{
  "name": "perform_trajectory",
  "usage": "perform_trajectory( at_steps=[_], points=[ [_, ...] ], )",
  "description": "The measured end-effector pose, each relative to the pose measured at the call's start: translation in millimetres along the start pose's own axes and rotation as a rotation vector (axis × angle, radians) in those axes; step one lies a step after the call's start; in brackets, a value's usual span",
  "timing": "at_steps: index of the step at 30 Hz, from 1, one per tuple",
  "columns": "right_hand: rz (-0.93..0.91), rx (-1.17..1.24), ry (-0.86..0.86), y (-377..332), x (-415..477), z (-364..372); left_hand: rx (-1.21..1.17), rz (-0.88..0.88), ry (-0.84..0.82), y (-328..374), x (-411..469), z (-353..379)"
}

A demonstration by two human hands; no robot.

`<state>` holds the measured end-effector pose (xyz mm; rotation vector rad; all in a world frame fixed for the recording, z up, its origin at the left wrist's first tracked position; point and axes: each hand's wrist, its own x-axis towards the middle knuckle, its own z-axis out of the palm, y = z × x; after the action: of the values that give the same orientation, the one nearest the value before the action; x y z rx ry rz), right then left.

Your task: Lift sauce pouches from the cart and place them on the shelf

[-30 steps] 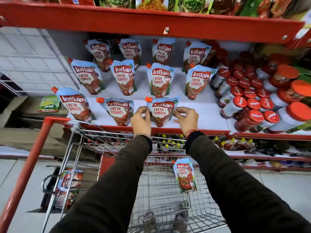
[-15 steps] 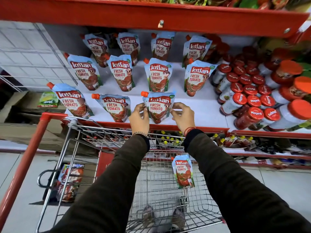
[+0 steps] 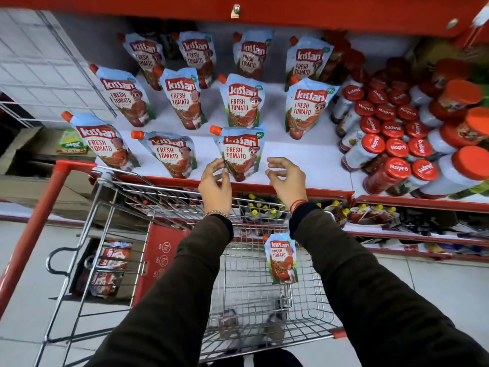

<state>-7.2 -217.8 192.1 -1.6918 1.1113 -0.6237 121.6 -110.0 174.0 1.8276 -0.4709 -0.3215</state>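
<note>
- The light-blue Kissan tomato ketchup pouch with an orange spout (image 3: 239, 152) stands upright at the front edge of the white shelf (image 3: 304, 157).
- The left hand (image 3: 215, 184) touches the pouch's lower left edge, fingers loosely curled and gripping nothing.
- The right hand (image 3: 287, 178) hovers just right of the pouch, fingers released, apart from it.
- Below the pouch is the wire shopping trolley (image 3: 169, 197).

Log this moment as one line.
left hand touches front ketchup pouch | right hand apart, holds nothing | pouch upright on shelf
</note>
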Motion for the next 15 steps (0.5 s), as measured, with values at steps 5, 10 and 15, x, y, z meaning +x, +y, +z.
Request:
perform_trajectory(
  at_steps=[5, 10, 15],
  points=[
    [-0.006, 0.001, 0.026, 30, -31, -10, -0.009, 0.051, -0.063, -24, -45, 14],
    [0.105, -0.03, -0.048, 96, -62, -14, 0.088, -0.066, -0.203, -76, -94, 37],
    [0.358, -0.13, -0.086, 184, -76, -17, 0.212, -0.307, -0.385, -140, -128, 62]
  ],
)
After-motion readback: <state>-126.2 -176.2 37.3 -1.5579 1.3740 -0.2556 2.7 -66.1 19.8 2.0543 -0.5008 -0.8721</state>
